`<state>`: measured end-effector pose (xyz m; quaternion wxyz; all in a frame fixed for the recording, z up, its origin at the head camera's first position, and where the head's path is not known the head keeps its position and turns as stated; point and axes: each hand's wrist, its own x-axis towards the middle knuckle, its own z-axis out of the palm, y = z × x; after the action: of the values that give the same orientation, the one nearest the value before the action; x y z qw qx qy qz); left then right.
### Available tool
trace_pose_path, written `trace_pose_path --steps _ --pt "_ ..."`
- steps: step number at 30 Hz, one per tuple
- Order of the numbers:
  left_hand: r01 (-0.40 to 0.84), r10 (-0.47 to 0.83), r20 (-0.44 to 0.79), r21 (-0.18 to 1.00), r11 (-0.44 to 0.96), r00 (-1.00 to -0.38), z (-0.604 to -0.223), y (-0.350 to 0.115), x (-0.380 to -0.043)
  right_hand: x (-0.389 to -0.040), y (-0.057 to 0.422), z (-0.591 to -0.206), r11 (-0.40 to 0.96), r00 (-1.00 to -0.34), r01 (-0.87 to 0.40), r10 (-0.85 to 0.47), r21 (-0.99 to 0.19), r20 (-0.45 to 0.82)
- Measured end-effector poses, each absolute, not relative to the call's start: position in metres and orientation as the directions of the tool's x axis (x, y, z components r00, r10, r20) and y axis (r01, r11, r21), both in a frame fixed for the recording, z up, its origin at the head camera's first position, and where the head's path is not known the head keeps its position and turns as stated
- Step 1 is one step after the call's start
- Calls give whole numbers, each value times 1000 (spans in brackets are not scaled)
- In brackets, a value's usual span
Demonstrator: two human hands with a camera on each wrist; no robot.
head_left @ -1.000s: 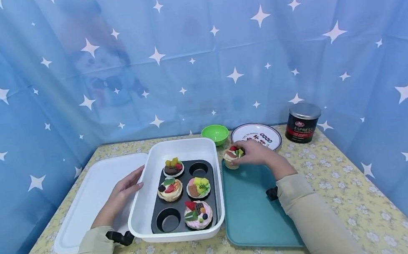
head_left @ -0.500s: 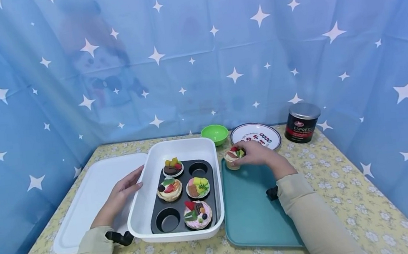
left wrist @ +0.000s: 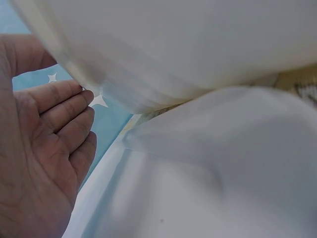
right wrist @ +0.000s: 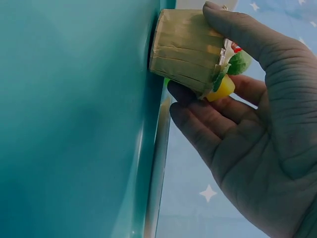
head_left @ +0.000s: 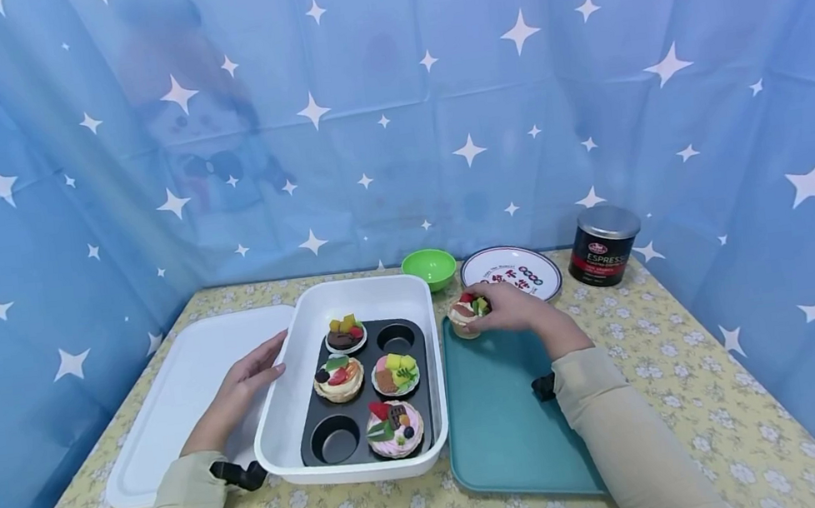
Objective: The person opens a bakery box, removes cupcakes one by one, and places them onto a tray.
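Observation:
My right hand (head_left: 512, 313) pinches a fruit-topped cupcake (head_left: 466, 320) between thumb and fingers. In the right wrist view the pale wrapper of the cupcake (right wrist: 185, 47) shows, its base against or just over the teal tray (right wrist: 74, 124), at the tray's far left corner. My left hand (head_left: 240, 388) lies along the left wall of a white plastic box (head_left: 357, 471), its fingers fairly straight; the left wrist view shows that hand (left wrist: 54, 129) with fingertips at the wall. Inside the box is a dark muffin tin (head_left: 361, 414) with several decorated cupcakes and two vacant cups.
A white lid (head_left: 164, 433) lies left of the box, partly under my left arm. Behind stand a green bowl (head_left: 430, 268), a printed plate (head_left: 509, 255) and an espresso can (head_left: 606, 248). A starry blue curtain (head_left: 392, 121) closes off the back and sides.

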<state>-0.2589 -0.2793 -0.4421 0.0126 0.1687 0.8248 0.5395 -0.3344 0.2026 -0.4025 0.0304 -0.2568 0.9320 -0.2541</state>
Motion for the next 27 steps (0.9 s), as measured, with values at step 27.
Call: trace_pose_path --steps 27 --pt "249 281 151 901 356 -948 -440 -278 -257 -330 199 -401 736 -868 -449 -495 -507 51"
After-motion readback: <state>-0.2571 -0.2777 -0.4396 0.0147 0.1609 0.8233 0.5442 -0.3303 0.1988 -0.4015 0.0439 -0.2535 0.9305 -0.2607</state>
